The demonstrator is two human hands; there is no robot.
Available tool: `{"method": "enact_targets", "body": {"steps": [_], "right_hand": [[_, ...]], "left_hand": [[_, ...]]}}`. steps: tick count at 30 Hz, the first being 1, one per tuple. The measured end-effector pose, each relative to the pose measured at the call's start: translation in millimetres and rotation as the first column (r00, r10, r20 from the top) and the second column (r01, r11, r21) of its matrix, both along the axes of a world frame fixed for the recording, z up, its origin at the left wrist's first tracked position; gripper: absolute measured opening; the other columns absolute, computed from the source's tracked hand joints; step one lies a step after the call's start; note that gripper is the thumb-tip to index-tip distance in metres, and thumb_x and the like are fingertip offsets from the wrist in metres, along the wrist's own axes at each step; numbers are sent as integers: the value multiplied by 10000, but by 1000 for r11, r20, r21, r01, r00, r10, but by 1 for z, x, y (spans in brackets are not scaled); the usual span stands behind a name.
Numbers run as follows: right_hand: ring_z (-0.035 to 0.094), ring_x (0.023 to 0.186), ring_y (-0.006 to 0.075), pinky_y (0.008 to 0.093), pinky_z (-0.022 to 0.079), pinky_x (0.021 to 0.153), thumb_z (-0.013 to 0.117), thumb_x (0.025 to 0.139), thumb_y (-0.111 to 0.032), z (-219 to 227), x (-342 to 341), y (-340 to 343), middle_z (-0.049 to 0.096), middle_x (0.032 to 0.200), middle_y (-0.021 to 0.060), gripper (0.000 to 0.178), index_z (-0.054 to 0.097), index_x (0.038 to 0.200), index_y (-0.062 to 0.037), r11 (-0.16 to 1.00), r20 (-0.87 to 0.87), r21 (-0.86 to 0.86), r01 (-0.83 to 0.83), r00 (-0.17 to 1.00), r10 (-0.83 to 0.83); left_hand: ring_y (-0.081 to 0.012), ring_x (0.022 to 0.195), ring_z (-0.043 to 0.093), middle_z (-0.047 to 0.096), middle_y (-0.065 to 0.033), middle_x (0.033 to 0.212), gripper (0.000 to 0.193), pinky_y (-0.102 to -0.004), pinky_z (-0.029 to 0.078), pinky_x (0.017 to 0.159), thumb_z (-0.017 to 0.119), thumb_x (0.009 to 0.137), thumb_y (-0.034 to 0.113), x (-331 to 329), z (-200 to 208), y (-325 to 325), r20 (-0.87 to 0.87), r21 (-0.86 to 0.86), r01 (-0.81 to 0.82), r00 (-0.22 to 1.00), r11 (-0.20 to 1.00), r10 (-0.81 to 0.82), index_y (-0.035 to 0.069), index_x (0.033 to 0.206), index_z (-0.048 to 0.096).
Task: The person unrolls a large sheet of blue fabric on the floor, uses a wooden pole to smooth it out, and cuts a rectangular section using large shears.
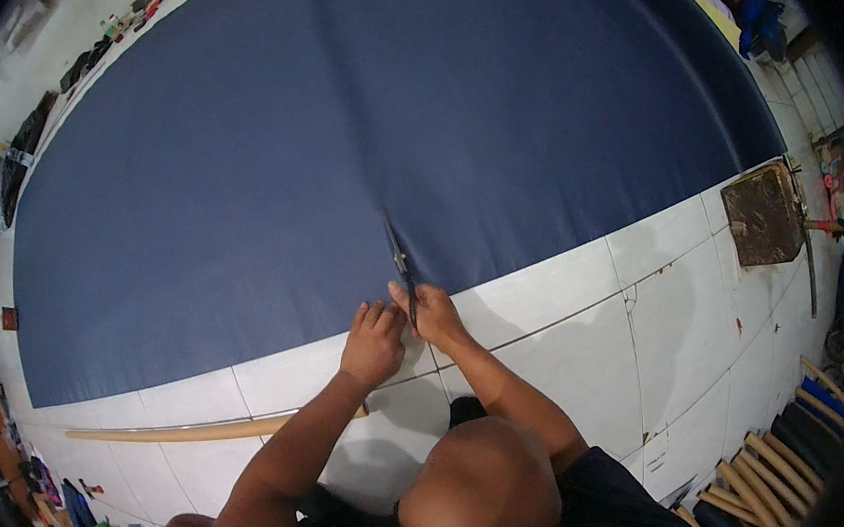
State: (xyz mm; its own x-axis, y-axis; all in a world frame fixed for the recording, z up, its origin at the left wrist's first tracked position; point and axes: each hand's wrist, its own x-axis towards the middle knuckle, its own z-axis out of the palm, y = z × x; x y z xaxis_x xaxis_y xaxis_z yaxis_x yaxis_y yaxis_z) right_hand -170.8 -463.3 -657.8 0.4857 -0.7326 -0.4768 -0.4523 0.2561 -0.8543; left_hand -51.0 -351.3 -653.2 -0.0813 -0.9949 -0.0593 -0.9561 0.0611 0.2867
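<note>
A large dark blue sheet (209, 175), smooth like vinyl or leatherette, lies spread over the white tiled floor. At its near edge my right hand (436, 317) is closed round the handles of a pair of scissors (400, 260). Their blades point away from me into the sheet, where a line runs ahead of them. Close beside it on the left, my left hand (375, 345) has its fingers over the sheet's near edge and appears to grip it; its thumb is hard to make out.
A long tan tube (196, 435) lies near me on the left. At right sits a worn brown square board (762, 215). Several rolls (764, 484) are stacked at lower right. Black plastic (31, 144) and assorted items line the far left side. White tiles (577, 327) border the sheet.
</note>
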Motion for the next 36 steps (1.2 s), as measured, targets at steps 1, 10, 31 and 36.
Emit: {"method": "enact_targets", "body": {"steps": [1, 10, 31, 36], "right_hand": [[624, 605, 256, 409, 485, 594, 599, 898, -597, 7, 9, -12, 597, 615, 118, 622, 608, 710, -5, 999, 4, 43, 6, 1000, -6], [535, 488, 152, 325, 429, 473, 624, 887, -593, 7, 41, -49, 525, 565, 47, 590, 547, 673, -49, 999, 58, 21, 36, 998, -37], [461, 425, 116, 285, 383, 397, 655, 884, -563, -5, 139, -153, 481, 541, 25, 559, 494, 616, -100, 995, 84, 58, 77, 993, -82], [472, 424, 126, 292, 387, 396, 649, 883, -570, 4, 192, -228, 488, 535, 43, 574, 493, 609, -90, 993, 91, 68, 95, 991, -101]], "left_hand": [[-354, 1270, 454, 524, -154, 1288, 536, -544, 305, 1127, 617, 781, 158, -2, 5, 0, 3, 12, 1, 1000, 1000, -1, 24, 1295, 548], [-387, 1257, 448, 520, -187, 1269, 611, -548, 315, 1118, 663, 759, 162, 0, 8, -4, -93, 11, -5, 996, 1000, 6, 9, 1328, 501], [-383, 1267, 450, 486, -181, 1342, 614, -566, 326, 1108, 634, 810, 235, 8, 13, -8, -97, 126, 27, 995, 992, -15, 15, 1363, 483], [-384, 1274, 453, 482, -180, 1349, 620, -566, 309, 1115, 607, 851, 263, 8, 18, -15, -92, 187, 64, 995, 980, -47, 8, 1394, 452]]}}
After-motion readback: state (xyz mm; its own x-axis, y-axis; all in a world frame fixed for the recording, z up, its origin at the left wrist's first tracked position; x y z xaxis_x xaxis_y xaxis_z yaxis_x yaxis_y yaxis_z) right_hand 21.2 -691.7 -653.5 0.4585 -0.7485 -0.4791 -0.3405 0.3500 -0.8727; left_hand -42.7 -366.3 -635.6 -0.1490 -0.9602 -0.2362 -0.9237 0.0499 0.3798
